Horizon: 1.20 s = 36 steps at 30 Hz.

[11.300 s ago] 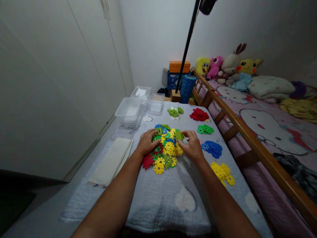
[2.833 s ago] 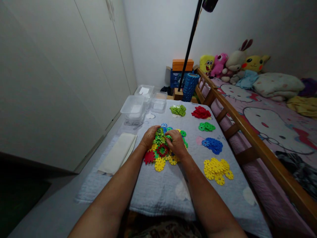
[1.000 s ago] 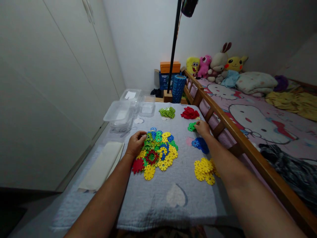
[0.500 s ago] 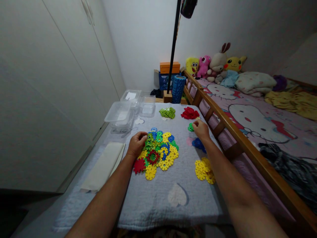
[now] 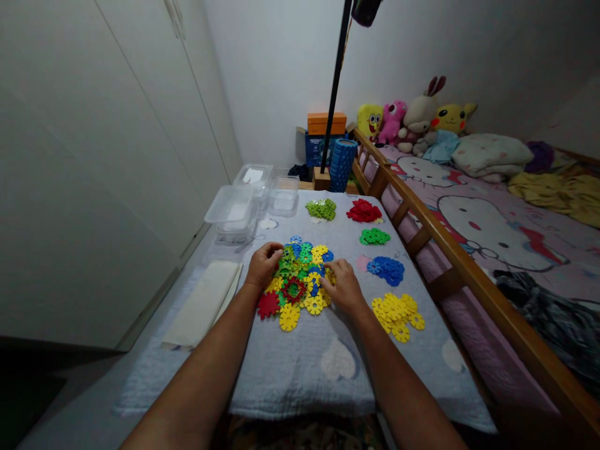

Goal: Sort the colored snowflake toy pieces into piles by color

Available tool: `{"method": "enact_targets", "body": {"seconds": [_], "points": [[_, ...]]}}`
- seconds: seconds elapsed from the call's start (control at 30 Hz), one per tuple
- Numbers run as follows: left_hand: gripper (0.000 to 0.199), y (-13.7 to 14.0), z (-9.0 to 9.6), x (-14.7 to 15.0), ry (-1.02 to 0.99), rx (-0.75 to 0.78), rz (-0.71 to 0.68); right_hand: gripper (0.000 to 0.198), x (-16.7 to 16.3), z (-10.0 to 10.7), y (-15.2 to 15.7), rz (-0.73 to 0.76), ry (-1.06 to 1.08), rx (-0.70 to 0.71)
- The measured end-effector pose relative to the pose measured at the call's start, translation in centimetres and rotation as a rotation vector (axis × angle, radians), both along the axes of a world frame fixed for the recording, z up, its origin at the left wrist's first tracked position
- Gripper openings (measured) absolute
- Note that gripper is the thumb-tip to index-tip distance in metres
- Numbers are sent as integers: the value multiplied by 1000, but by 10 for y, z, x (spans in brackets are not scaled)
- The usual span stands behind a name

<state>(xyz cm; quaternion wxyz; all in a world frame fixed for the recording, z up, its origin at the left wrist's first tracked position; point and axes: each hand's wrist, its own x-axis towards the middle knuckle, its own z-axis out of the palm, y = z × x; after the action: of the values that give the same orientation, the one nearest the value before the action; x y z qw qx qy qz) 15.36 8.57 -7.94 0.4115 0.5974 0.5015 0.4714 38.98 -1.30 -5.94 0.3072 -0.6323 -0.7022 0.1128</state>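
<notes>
A mixed pile of notched plastic disc pieces (image 5: 289, 317) in yellow, green, blue and red lies mid-table. At its left edge rests my left hand (image 5: 264, 267), thumb and fingers bent together by the green pieces; whatever is between the tips is too small to make out. Over the pile's right side, my right hand (image 5: 345, 287) has thumb and fingers apart, close to yellow and blue discs. Sorted heaps run along the right: yellow discs (image 5: 398, 312), blue discs (image 5: 387, 270), green discs (image 5: 374, 236) and red pieces (image 5: 364, 211). Light-green pieces (image 5: 321, 210) form another heap at the back.
Clear plastic boxes (image 5: 232, 206) stand at the back left, with a folded cream cloth (image 5: 204, 303) nearer me. A wooden bed rail (image 5: 450, 259) borders the right side. Behind the table are a black pole (image 5: 335, 94) and a blue foam roller (image 5: 343, 165).
My right hand has moved from the green heap back left to the mixed pile, and its fingers have parted. The green heap is now uncovered. My left hand stays at the pile's left edge.
</notes>
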Motion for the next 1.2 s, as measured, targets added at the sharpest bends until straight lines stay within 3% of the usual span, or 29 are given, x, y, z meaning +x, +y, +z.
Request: {"method": "enact_targets", "body": {"seconds": [0.17, 0.63, 1.03, 1.2], "points": [[32, 0, 0, 0, 8, -12, 14, 38, -9, -3, -5, 35, -59, -5], [30, 0, 1, 2, 29, -11, 33, 26, -12, -8, -1, -20, -44, -12], [29, 2, -4, -1, 19, -6, 15, 39, -11, -4, -9, 45, -132, -41], [30, 1, -3, -1, 16, 2, 9, 34, -11, -4, -9, 30, -143, -47]]}}
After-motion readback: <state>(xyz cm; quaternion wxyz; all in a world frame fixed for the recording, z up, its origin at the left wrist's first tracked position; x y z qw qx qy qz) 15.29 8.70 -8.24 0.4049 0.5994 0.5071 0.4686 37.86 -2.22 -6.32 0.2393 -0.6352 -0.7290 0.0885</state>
